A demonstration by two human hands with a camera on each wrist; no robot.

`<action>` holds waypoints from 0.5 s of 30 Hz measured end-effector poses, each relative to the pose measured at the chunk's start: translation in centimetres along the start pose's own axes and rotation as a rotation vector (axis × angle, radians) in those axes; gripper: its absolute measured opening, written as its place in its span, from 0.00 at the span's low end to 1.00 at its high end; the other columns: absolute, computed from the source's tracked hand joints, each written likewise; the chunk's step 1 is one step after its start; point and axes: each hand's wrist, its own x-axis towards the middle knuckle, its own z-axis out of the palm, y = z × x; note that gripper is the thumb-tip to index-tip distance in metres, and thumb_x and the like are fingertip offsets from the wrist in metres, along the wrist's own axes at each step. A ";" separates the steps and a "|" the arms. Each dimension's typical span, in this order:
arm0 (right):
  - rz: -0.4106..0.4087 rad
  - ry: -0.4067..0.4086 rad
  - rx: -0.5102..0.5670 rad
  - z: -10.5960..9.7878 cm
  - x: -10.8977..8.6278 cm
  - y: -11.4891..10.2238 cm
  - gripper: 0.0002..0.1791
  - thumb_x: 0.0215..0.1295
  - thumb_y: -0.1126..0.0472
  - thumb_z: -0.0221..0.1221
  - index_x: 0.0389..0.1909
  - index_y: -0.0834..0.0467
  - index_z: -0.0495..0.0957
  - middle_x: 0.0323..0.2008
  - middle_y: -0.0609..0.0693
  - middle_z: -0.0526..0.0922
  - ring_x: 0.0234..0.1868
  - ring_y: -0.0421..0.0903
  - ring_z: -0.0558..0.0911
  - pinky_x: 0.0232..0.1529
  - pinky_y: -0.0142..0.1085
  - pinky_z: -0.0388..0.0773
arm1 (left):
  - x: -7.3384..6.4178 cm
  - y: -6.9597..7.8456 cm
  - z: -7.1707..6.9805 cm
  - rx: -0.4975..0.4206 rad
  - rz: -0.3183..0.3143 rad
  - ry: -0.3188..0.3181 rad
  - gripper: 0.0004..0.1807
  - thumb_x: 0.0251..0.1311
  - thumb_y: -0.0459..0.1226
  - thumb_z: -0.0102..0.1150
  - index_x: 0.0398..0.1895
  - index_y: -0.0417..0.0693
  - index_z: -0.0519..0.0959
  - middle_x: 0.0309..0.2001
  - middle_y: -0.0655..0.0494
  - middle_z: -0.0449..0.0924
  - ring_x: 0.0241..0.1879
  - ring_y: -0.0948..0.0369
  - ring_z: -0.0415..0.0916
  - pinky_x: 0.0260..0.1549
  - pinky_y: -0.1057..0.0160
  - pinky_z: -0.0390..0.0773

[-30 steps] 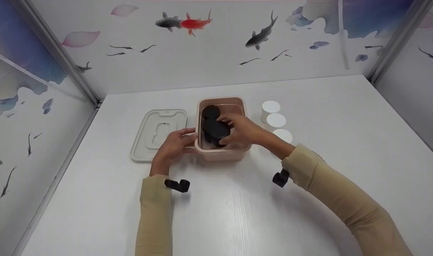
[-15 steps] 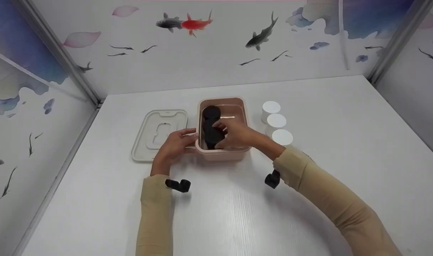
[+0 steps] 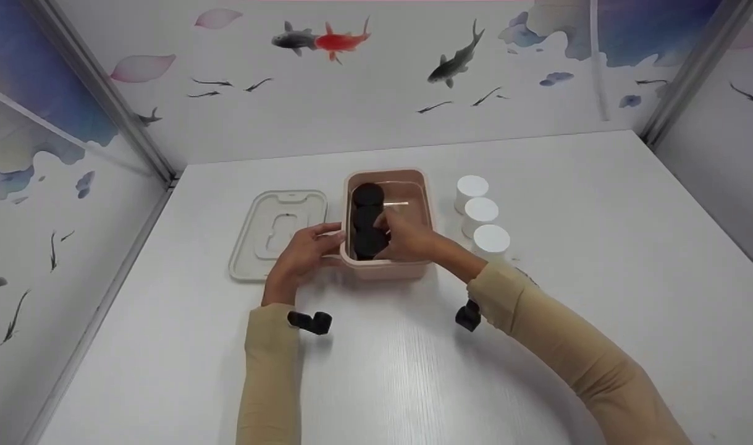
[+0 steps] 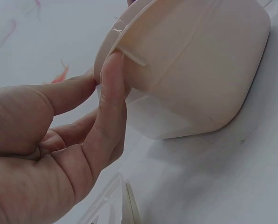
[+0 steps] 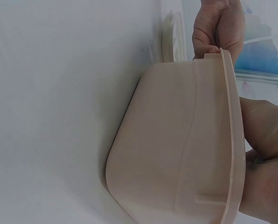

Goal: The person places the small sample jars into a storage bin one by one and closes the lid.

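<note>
- A pink plastic box, rectangular with rounded corners and a rolled rim, sits uncovered and upright on a white desk.
- Inside, along its left wall, three matte black containers with round, flat tops stand in a row from back to front.
- A pale grey lid lies just left of the box; three white cylinders stand in a line to its right.
- Only the head view shows the box's inside. The left wrist view adds a short rib under the rim; the right wrist view adds the smooth outer wall, its foot on the desk.
- The left hand pinches the box's left rim between thumb and fingers.
- The right hand reaches over the right wall, wrist bent down, thumb and fingers curled about the frontmost black container; the right wrist view hides its fingertips.
</note>
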 end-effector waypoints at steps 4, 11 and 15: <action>-0.011 0.019 -0.010 0.3 0.0 0.2 0.29 0.55 0.67 0.72 0.53 0.69 0.67 0.51 0.67 0.79 0.52 0.59 0.81 0.56 0.48 0.83 | -0.1 0.1 0.1 0.011 -0.001 -0.001 0.27 0.72 0.39 0.56 0.72 0.42 0.67 0.61 0.37 0.79 0.45 0.60 0.85 0.45 0.60 0.87; 0.022 0.016 -0.005 0.4 0.2 0.2 0.27 0.54 0.69 0.72 0.50 0.69 0.67 0.50 0.67 0.80 0.51 0.58 0.82 0.56 0.47 0.83 | -0.1 0.2 0.1 0.024 -0.007 -0.001 0.28 0.72 0.40 0.57 0.72 0.42 0.68 0.61 0.36 0.78 0.44 0.60 0.85 0.45 0.60 0.88; 0.046 0.002 -0.002 0.5 0.2 0.2 0.26 0.55 0.70 0.71 0.50 0.68 0.68 0.50 0.66 0.79 0.50 0.56 0.81 0.56 0.46 0.83 | -0.1 0.2 0.1 0.019 0.000 -0.004 0.28 0.72 0.39 0.56 0.72 0.41 0.67 0.62 0.35 0.78 0.45 0.60 0.85 0.43 0.61 0.88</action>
